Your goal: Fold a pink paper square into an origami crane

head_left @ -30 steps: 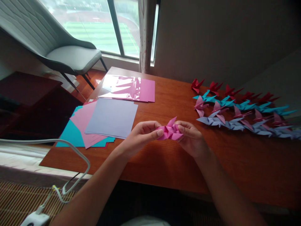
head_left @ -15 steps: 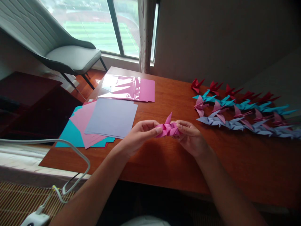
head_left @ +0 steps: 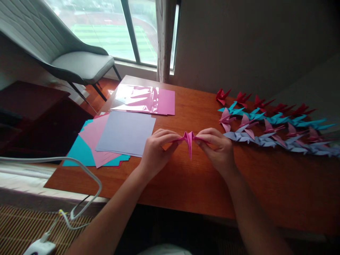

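A bright pink paper crane (head_left: 189, 141) is held above the wooden table between my two hands. My left hand (head_left: 160, 148) pinches one of its wings, and my right hand (head_left: 216, 148) pinches the other. A narrow folded point hangs down toward me from the crane's middle. Both wings are largely hidden by my fingers. To the right stand rows of finished cranes: red cranes (head_left: 222, 96) at the back, then turquoise cranes (head_left: 253, 114), light pink cranes (head_left: 247, 124), and lavender cranes (head_left: 240, 136) nearest me.
Lavender paper sheets (head_left: 126, 132) lie left of my hands, over pink sheets (head_left: 92, 132) and turquoise sheets (head_left: 77, 152). Behind them is a clear packet (head_left: 138, 99) with magenta paper. A grey chair (head_left: 82, 65) stands by the window. A white cable (head_left: 90, 173) loops at the table's left edge.
The pink crane has been turned, so a point that stuck up away from me now hangs toward me. Both hands have shifted their hold to its wings and sit slightly farther apart.
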